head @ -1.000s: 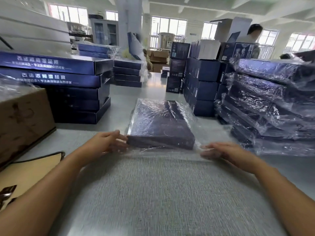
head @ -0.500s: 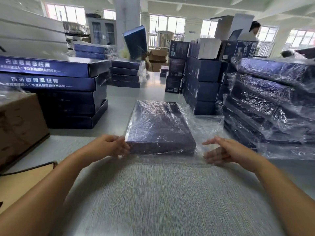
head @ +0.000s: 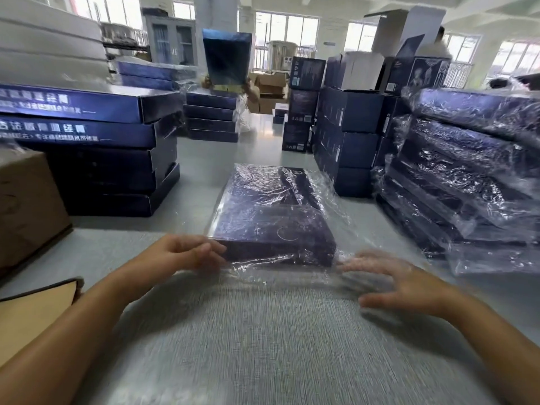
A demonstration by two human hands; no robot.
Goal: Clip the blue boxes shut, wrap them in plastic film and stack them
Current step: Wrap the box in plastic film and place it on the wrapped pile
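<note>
The flat, rectangular dark-blue cardboard box (head: 271, 217) lies on the grey textured desk (head: 263, 346), centred just ahead of both grips. I read it as closed and already covered on top by the thin, clear, wrinkled plastic film (head: 292, 276), which trails loose toward me and billows at the box's right side. I judge the wrap as partly done: the near film end is not yet tucked, and stacking remains. The left grip (head: 181, 255) sits at the box's near left corner with fingers curled; blur prevents me from telling whether it pinches film. The right grip (head: 391, 282) lies fingers spread and straight by the near right corner, holding nothing. At right, a stack of film-wrapped blue boxes (head: 467, 176) stands finished, glossy and creased. At left, a stack of bare blue boxes (head: 96, 159) with smooth printed sides awaits wrapping, beside a brown cardboard carton (head: 26, 206).
</note>
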